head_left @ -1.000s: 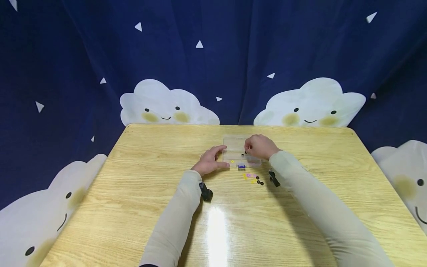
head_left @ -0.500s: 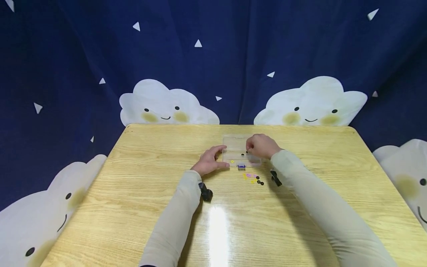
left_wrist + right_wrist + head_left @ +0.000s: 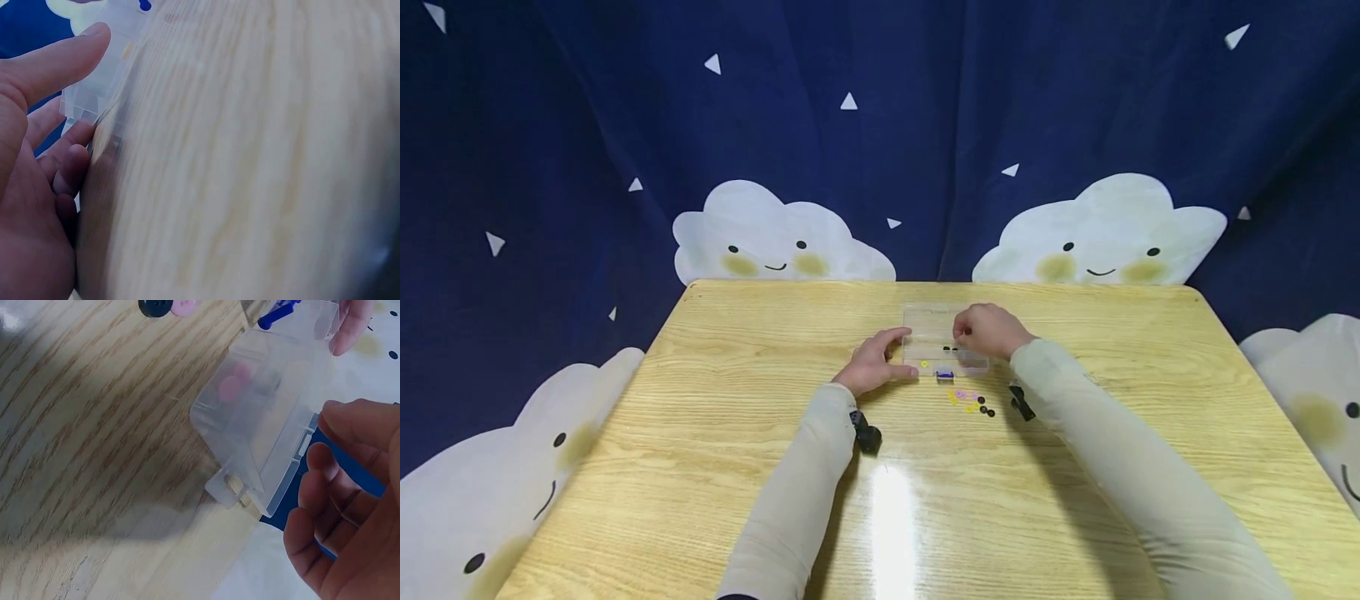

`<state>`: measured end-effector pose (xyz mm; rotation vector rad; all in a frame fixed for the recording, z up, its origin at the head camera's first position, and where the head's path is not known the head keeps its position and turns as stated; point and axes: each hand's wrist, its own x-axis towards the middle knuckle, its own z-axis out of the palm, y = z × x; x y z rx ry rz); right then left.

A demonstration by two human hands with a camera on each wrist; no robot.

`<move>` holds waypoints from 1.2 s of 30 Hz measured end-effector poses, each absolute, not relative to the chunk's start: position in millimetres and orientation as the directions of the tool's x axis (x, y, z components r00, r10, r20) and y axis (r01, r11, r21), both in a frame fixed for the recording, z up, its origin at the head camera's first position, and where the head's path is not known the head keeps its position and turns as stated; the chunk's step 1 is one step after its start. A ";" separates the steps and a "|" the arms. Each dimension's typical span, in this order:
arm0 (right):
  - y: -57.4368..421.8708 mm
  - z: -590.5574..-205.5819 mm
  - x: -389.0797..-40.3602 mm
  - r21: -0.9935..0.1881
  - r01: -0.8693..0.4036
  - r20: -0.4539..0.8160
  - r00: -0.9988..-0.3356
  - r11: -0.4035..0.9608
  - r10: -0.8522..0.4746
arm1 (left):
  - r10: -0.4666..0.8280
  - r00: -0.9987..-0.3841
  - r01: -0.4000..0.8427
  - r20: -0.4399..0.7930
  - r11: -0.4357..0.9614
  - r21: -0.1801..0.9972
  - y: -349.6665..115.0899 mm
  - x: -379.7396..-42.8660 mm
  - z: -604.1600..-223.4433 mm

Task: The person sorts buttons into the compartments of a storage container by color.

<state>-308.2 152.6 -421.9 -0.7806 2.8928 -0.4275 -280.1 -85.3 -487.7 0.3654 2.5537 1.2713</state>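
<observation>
A clear plastic box [image 3: 931, 318] lies on the table with its lid raised at the back. My left hand [image 3: 872, 365] holds its left end, thumb at the front edge and forefinger at the back. Over the right part of the box is my right hand [image 3: 991, 332]. Its fingers [image 3: 312, 500] are loosely bent, with a gap between thumb and forefinger and nothing seen in them. Two black buttons [image 3: 947, 348] and a yellow button [image 3: 924, 364] are in the box. Pink buttons [image 3: 229, 388] show through its wall in the right wrist view. A blue latch [image 3: 945, 377] is at its front.
Several loose buttons lie on the wooden table [image 3: 700, 417] before the box: yellow [image 3: 953, 398], pink [image 3: 964, 394] and black [image 3: 984, 410]. A dark blue curtain [image 3: 805, 100] with white clouds hangs behind the table.
My right hand has shifted slightly right and let go of a black button, which now lies beside the other black one in the box. The left hand stays at the box's end.
</observation>
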 end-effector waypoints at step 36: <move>195.7 -411.2 -269.1 -0.327 -0.522 0.039 -0.841 0.788 -0.540 | 0.363 -0.923 0.117 -0.127 0.580 0.806 -85.4 -281.0 -488.7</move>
